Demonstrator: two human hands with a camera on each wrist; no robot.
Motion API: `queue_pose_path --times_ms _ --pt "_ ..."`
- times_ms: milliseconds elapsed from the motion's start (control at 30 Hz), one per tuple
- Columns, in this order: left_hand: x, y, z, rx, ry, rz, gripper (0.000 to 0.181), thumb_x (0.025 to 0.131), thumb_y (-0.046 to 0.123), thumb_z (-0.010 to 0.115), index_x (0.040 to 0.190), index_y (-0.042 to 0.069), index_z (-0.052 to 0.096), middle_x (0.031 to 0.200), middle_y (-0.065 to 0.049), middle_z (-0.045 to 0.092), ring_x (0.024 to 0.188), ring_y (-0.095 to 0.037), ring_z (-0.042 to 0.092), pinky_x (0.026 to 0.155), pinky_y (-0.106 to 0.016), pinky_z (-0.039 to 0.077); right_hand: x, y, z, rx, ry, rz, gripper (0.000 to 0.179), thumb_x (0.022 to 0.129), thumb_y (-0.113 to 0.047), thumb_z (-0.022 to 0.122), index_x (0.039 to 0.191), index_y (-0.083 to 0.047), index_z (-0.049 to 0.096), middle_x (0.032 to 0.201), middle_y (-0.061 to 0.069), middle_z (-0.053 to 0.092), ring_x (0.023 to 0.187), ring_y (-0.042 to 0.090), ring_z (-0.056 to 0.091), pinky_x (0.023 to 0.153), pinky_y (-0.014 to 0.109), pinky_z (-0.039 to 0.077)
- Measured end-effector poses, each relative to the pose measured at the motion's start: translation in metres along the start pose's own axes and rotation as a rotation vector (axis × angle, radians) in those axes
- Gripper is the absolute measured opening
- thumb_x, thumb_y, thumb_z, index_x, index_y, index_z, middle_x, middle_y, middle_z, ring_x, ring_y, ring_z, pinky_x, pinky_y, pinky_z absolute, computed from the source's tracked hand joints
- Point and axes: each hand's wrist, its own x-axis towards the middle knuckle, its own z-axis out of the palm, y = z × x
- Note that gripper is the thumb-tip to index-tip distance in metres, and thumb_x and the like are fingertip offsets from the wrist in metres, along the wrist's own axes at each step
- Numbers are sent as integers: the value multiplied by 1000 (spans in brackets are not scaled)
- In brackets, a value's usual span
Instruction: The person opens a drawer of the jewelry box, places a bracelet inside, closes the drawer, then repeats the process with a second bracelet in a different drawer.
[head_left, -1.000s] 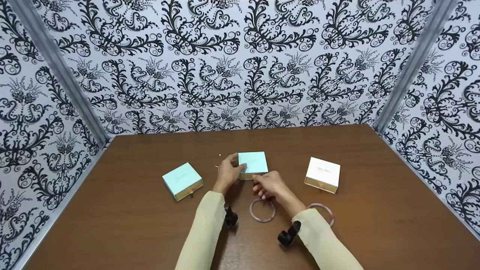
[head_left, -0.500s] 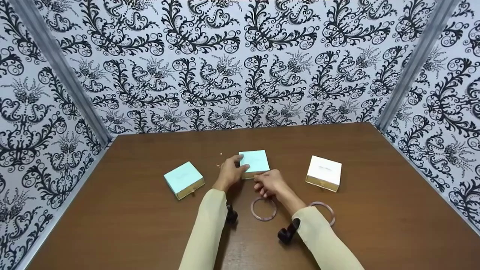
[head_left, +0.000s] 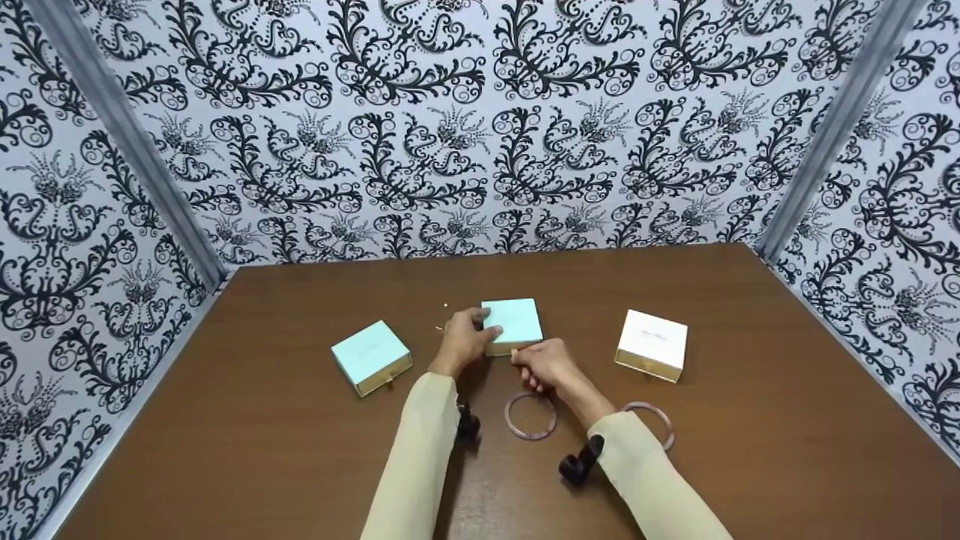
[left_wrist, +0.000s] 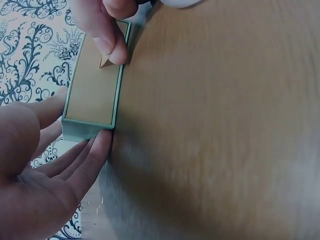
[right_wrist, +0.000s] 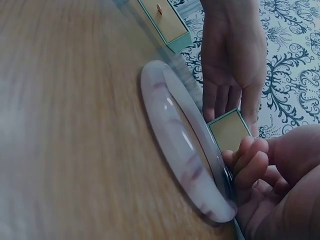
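Observation:
In the head view a mint-green drawer box (head_left: 517, 316) with a gold front sits at mid-table. My left hand (head_left: 459, 343) holds it from the left, thumb over the top edge and fingers along the side. At the drawer front my right hand (head_left: 547, 363) pinches the small gold pull tab (left_wrist: 104, 62) between thumb and finger. The left wrist view shows the drawer front (left_wrist: 92, 95) level with the box's rim. A pale, purple-marbled bangle (right_wrist: 172, 127) lies on the table just below my right hand.
A second bangle (head_left: 666, 422) lies by my right sleeve, partly hidden by it. Another mint-green box (head_left: 370, 352) stands on the left, a white box (head_left: 654, 336) on the right. Tiny pale bits (head_left: 445, 305) lie behind my left hand. A patterned wall (head_left: 480, 150) closes the back.

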Motion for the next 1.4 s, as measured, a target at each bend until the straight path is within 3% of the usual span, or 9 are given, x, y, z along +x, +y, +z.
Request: queue_pose_path --times_ms 167,467,1100,1400 --pt "0 1 1 16 -6 -4 43 94 15 71 132 -3 62 131 -24 65 128 -35 58 110 -45 46 -1 0 -2 -59 2 -17 20 91 -16 69 79 -1 77 45 -6 51 37 3 40 36 16 33" --pt "3 3 0 67 -27 -7 45 93 15 71 133 -3 62 134 -21 64 131 -33 56 111 -44 44 -5 0 -4 -104 -6 -47 23 86 -13 71 64 -4 72 42 -6 48 36 4 38 36 17 31" --pt "4 7 -1 73 -39 -41 45 94 16 71 134 0 62 137 -17 62 136 -32 52 114 -43 42 -7 -2 -10 -140 -46 -71 19 86 -12 67 75 -2 78 44 -6 48 37 4 37 36 17 30" --pt "4 6 0 65 -37 -58 45 93 17 72 134 1 62 139 -16 61 137 -31 51 115 -42 40 -8 -2 -9 -136 -57 -56 23 83 -11 70 61 -7 70 43 -6 46 36 5 37 36 17 30"
